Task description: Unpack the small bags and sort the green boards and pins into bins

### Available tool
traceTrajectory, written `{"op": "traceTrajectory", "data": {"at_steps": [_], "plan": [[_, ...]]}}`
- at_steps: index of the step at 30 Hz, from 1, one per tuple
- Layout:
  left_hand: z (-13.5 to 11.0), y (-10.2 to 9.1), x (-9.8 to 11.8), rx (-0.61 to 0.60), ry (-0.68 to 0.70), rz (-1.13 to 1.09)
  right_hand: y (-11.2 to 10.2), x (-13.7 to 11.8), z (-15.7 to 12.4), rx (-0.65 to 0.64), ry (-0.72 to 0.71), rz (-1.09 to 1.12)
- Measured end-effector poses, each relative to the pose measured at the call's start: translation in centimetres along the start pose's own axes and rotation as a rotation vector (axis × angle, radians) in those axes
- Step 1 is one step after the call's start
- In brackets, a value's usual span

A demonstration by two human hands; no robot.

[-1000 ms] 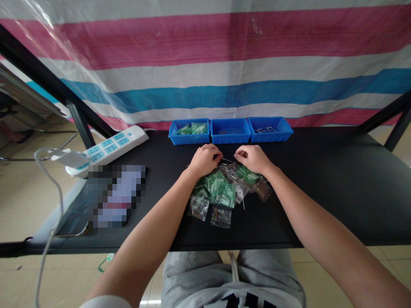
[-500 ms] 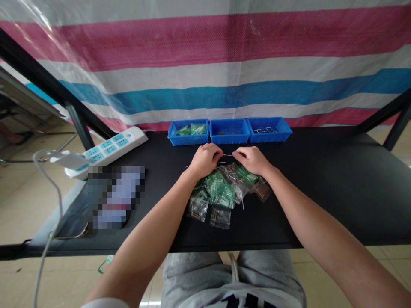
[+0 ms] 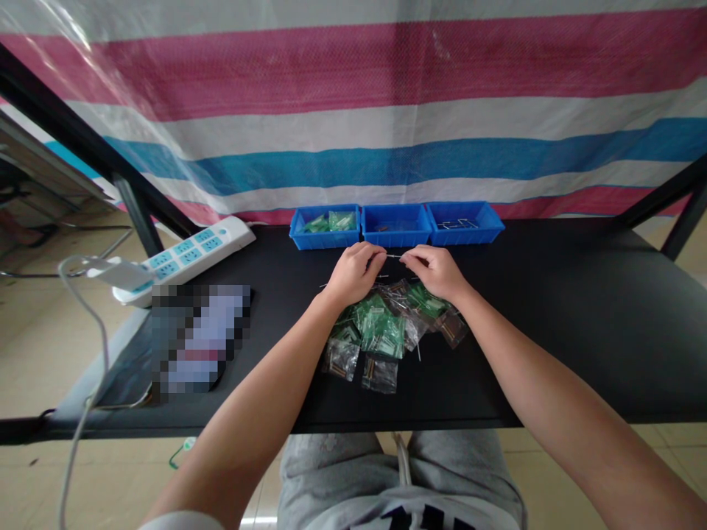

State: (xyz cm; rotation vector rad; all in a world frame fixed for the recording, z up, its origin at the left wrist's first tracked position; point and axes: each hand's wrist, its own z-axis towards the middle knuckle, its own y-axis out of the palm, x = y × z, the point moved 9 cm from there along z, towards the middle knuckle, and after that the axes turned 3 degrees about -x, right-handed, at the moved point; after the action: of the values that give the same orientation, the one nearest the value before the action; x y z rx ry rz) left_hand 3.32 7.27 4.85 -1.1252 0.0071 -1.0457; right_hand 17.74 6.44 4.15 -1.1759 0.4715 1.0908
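Observation:
Between my two hands runs a thin metal rod (image 3: 394, 256), its ends pinched in my fingertips. My left hand (image 3: 358, 272) is closed on the rod's left end. On its right end my right hand (image 3: 436, 271) is closed too. Just below them lies a heap of small clear packets: green-toned packets (image 3: 381, 327) in the middle, and packets with brass-coloured pins (image 3: 379, 373) at the front and right. A few loose rods, partly hidden by my hands, lie at the heap's back edge, and one more rod (image 3: 418, 350) sticks out in front.
Three blue bins stand behind my hands: the left bin (image 3: 325, 241) holds green packets, the middle bin (image 3: 395, 238) a small dark piece, the right bin (image 3: 467, 235) bent metal rods. At left are a white power strip (image 3: 229, 246) with a cable and a blurred phone-like object (image 3: 204, 338).
Both hands have shifted slightly away from me, toward the bins, with the rod still between them. The gap between my fingertips looks a little narrower. The packets have not moved.

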Motion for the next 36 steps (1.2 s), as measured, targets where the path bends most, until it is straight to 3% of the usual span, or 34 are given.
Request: {"op": "traceTrajectory", "data": {"at_steps": [8,17,27,32,36], "plan": [[0.2,0.7,0.1,-0.072,0.017,-0.015,0.3,0.1,-0.1,0.003,-0.022,0.037],[0.0,-0.2,0.0,0.047,0.021,-0.044,0.7,0.7,-0.1,-0.049,0.008,-0.044],[-0.1,-0.2,-0.1,0.066,0.030,-0.055,0.7,0.7,-0.1,-0.051,0.046,-0.023],[-0.2,-0.3,-0.1,0.053,0.014,-0.060,0.3,1.0,0.0,-0.013,0.059,0.037],[-0.2,-0.2,-0.5,0.047,-0.008,-0.040,-1.4,2.2,0.1,0.132,0.105,0.147]]}}
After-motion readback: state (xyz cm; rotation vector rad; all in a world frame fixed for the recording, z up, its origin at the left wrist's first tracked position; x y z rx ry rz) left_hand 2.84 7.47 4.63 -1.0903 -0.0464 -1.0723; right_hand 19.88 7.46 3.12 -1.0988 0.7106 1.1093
